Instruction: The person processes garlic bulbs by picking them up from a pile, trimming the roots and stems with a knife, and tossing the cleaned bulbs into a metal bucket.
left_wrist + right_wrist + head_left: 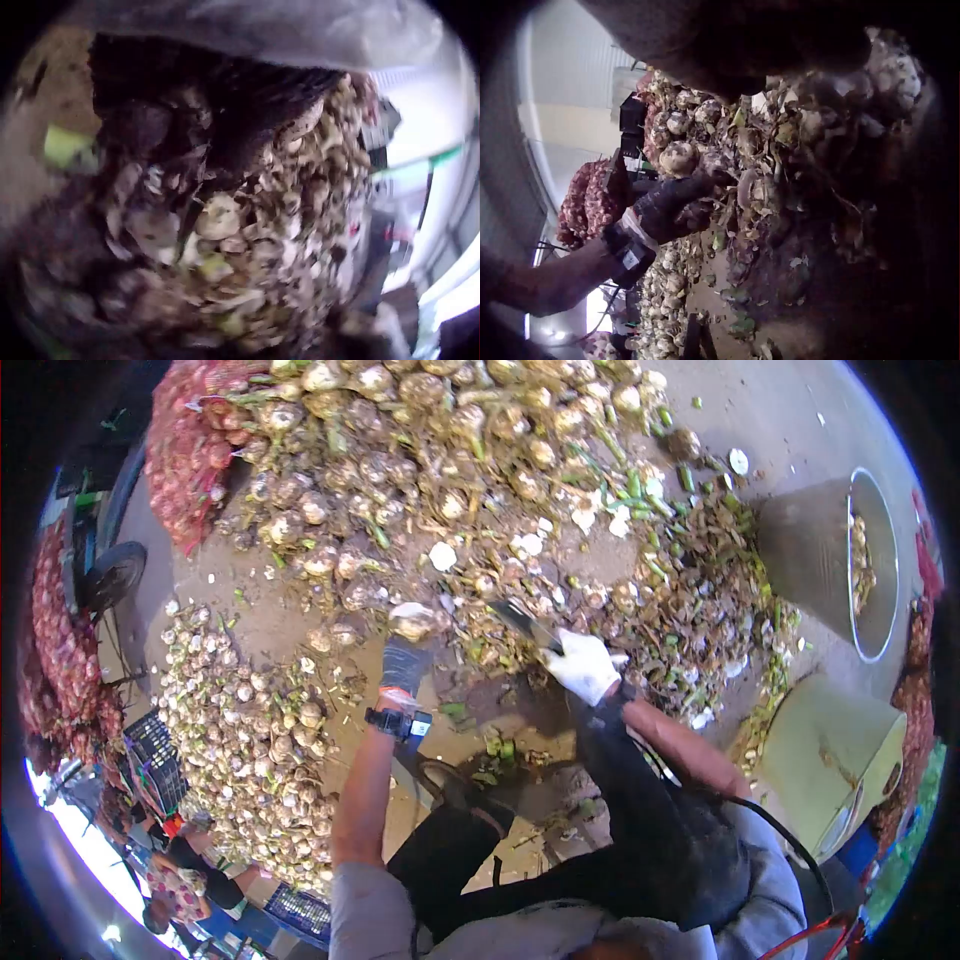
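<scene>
A dark grey glove covers the left hand (404, 663), which grips a pale garlic bulb (412, 622) at its fingertips. The same hand (671, 206) shows from the side in the right wrist view, and its dark glove (217, 97) fills the upper part of the left wrist view. In a white glove, the right hand (583, 665) holds a dark-bladed knife (522, 622) pointing up and left, apart from the bulb. The right fingers' exact hold is hard to make out. Below both hands lie cut stems and husks (490, 645).
Untrimmed garlic (430, 450) is heaped ahead, and a pile of trimmed bulbs (245, 730) lies at the left. Dry leaves (700, 600) cover the ground to the right, beside a metal bucket (810, 555) and a greenish tub (830, 755). Red net sacks (190, 455) stand at upper left.
</scene>
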Action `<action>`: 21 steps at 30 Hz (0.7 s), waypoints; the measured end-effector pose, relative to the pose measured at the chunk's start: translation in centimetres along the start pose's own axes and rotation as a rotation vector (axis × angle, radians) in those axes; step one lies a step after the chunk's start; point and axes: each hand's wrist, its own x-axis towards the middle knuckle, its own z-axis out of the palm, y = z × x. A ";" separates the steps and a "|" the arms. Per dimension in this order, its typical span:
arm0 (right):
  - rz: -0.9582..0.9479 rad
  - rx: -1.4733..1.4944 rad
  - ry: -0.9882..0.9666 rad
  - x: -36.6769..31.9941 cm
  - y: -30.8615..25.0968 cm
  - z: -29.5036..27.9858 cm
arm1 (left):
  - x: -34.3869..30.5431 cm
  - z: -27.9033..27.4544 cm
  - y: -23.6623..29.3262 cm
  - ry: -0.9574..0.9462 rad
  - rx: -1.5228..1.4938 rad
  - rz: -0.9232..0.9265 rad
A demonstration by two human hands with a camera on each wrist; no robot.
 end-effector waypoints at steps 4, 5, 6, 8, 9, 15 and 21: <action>-0.220 -0.131 0.065 -0.1 -1.8 -0.8 | -6.2 2.4 3.8 -0.045 -0.534 -0.126; -0.213 -0.134 0.063 -0.2 -2.3 -0.9 | -7.1 3.0 4.0 -0.052 -0.536 -0.128; -0.295 -0.155 0.072 -0.2 -2.7 -1.0 | -8.3 3.0 6.3 -0.021 -0.528 -0.006; -0.422 -0.206 0.055 -0.4 -3.3 -1.9 | -8.9 3.4 6.0 -0.010 -0.442 0.123; -0.421 -0.206 0.054 -0.5 -3.5 -2.2 | -8.8 3.8 5.6 -0.011 -0.442 0.122; -0.517 -0.287 0.047 -1.2 -4.1 -3.3 | -10.5 3.8 7.1 -0.058 -0.935 -0.072; -0.532 -0.320 0.083 -1.6 -3.8 -4.5 | -11.0 3.5 8.5 -0.176 -1.237 -0.183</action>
